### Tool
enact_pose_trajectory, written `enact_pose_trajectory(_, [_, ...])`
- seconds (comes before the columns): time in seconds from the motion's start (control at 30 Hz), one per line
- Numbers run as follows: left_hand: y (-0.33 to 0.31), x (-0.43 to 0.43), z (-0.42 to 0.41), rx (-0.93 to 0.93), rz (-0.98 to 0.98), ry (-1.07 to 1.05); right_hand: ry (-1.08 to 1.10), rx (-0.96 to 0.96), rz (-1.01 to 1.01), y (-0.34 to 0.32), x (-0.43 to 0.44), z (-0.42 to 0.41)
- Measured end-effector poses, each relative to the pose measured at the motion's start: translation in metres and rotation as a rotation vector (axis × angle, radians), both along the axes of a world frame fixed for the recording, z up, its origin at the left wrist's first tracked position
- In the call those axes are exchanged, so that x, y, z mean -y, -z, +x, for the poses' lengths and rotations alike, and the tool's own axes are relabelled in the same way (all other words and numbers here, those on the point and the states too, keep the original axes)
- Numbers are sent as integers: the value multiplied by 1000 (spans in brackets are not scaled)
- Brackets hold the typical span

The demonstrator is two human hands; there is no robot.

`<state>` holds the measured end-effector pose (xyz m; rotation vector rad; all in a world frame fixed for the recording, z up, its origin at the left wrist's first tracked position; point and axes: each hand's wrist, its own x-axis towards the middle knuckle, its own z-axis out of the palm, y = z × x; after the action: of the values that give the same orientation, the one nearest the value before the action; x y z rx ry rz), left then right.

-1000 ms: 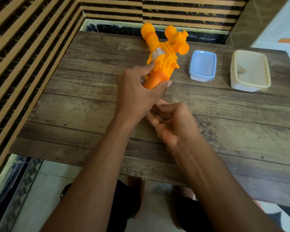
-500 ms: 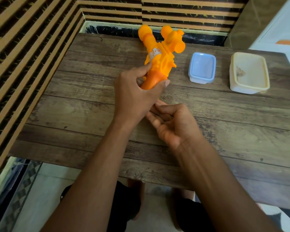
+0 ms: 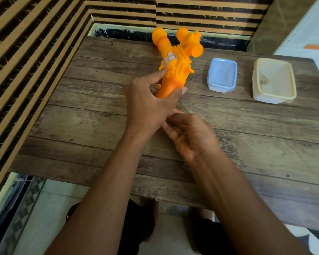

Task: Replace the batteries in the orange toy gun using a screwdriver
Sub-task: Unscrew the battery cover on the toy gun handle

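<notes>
Head | left grip clasps gun handle, barrel slanting up beyond it | right grip curled just under handle butt, contents hidden | judgement: brace gun firmly, expose butt cover; screwdriver unseen

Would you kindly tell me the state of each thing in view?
gun: held by its grip, tilted, muzzle pointing away.
left hand: holds the gun's grip.
right hand: fingers curled beside the left hand; contents hidden.
blue box: lid on.
cream box: lid on.
</notes>
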<state>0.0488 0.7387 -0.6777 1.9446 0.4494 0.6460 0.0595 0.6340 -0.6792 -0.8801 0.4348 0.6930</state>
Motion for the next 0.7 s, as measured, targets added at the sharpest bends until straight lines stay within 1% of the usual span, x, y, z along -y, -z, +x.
enact_pose_trajectory(0.07, [-2, 0, 0, 28, -53, -21, -28, 120, -96, -4, 4, 1])
enact_pose_trajectory(0.13, [-2, -1, 1, 73, -103, -54, -84, 296, -235, -10, 14, 6])
enact_pose_trajectory(0.17, [-3, 0, 2, 95, -134, -72, -125, 395, -328, -11, 21, 9])
enact_pose_trajectory(0.23, [-4, 3, 1, 127, -212, -114, -243, 617, -578, -9, 37, 15])
enact_pose_trajectory(0.3, [-3, 5, 1, 160, -305, -153, -395, 765, -778, -5, 52, 21])
enact_pose_trajectory(0.37, [-3, 5, 0, 183, -411, -185, -527, 827, -886, -1, 64, 26])
enact_pose_trajectory(0.5, [-3, 4, 2, 199, -582, -262, -697, 898, -1098, 1, 74, 32])
enact_pose_trajectory(0.6, [-3, 4, 4, 180, -662, -312, -829, 872, -1150, -3, 76, 32])
enact_pose_trajectory(0.7, [-1, 1, 4, 159, -728, -348, -872, 850, -1157, -7, 76, 33])
